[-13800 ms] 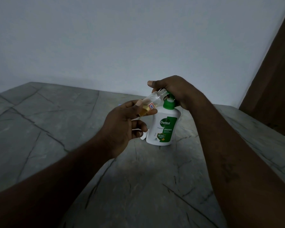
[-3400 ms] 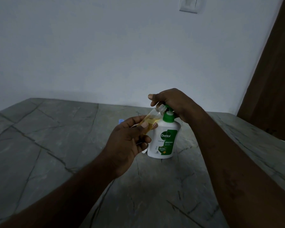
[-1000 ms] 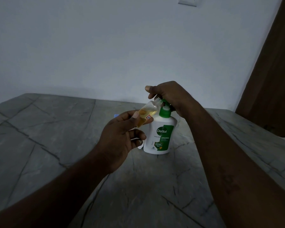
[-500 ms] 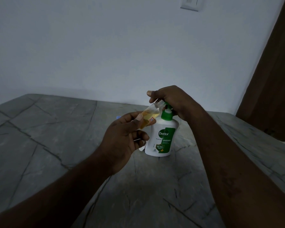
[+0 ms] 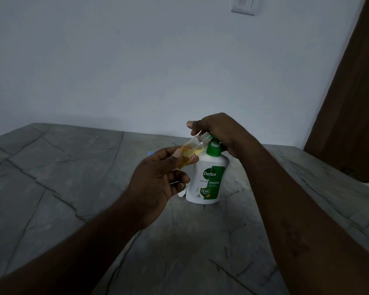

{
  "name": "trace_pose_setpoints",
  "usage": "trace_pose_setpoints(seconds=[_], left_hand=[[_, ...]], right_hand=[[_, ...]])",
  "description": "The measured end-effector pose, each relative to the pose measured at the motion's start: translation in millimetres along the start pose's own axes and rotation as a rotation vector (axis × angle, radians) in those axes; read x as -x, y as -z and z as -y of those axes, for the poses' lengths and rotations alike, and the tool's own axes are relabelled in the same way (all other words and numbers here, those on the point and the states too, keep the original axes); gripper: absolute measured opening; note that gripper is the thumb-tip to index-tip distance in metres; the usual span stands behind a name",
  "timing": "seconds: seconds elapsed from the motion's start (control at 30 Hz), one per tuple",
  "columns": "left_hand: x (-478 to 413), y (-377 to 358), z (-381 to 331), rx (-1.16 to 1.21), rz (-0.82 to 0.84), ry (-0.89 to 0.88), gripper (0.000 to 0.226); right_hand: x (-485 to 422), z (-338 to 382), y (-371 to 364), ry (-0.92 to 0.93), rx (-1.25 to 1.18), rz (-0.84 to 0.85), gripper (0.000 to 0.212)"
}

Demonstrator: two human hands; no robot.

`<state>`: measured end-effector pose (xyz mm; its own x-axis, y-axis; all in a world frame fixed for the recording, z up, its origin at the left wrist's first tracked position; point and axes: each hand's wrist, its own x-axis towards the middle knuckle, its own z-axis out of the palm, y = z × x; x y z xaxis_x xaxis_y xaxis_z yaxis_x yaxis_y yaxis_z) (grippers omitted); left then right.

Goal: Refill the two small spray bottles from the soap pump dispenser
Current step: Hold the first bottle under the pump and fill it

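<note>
- The small spray bottle (image 5: pixel 193 150) — clear, capless, tilted — is part full of amber liquid, with its open neck at the pump spout.
- The left grip (image 5: pixel 158 182) pinches it between thumb and fingers, above the surface (image 5: pixel 73 188).
- The right grip (image 5: pixel 217 133) curls over the green pump head of the white soap pump dispenser (image 5: pixel 209 179), which stands upright near the surface's far edge.
- The dispenser's label reads "Dettol", "ORIGINAL", "99.99%"; the bottle's small sticker is unreadable.

At the frame's centre the white plastic soap pump bottle (image 5: pixel 207 182) looked smooth and glossy. The small clear plastic spray bottle (image 5: pixel 195 146) gleamed. The grey veined stone slab (image 5: pixel 73 167) below seemed matt, as did the white painted wall (image 5: pixel 136 60) above.
</note>
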<state>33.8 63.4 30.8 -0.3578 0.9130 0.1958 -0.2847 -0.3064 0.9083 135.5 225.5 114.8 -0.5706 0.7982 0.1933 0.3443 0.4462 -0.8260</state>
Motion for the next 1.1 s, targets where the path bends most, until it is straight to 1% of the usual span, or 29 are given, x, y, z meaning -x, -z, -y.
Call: trace_pose_setpoints(seconds=[0.17, 0.33, 0.47, 0.57, 0.63, 0.73, 0.77, 0.9, 1.1], left_hand=[[0.4, -1.2, -1.2, 0.016, 0.008, -0.007, 0.036], [1.5, -2.2, -1.6, 0.018, 0.004, -0.008, 0.038], [1.8, -2.4, -1.6, 0.004, -0.016, 0.002, 0.029], [2.1, -2.0, -1.6, -0.003, -0.024, 0.0, 0.027], [1.7, -1.4, -1.5, -0.003, -0.02, 0.0, 0.031], [1.0, -0.1, -1.9, 0.011, -0.008, -0.006, 0.047], [0.6, -0.3, -2.0, 0.017, -0.003, -0.009, 0.049], [-0.9, -1.0, -1.4, 0.034, -0.009, -0.002, 0.037], [-0.2, -1.5, -1.9, 0.015, -0.012, -0.005, 0.034]], right_hand=[[0.8, 2.3, 1.7, 0.029, 0.018, -0.019, 0.032], [4.1, 4.7, 1.3, -0.002, 0.013, -0.002, 0.029], [5.6, 2.6, -1.3, -0.034, -0.02, 0.03, 0.029], [6.4, 2.5, -2.2, -0.034, -0.021, 0.035, 0.027], [6.6, 2.5, -1.6, -0.015, -0.001, 0.023, 0.029], [5.2, 2.7, -0.4, 0.024, 0.052, -0.006, 0.032], [4.6, 3.1, -0.1, 0.034, 0.063, -0.018, 0.033], [2.0, 5.8, 1.9, 0.076, 0.113, -0.079, 0.038], [3.0, 5.4, 1.7, 0.049, 0.089, -0.027, 0.031]])
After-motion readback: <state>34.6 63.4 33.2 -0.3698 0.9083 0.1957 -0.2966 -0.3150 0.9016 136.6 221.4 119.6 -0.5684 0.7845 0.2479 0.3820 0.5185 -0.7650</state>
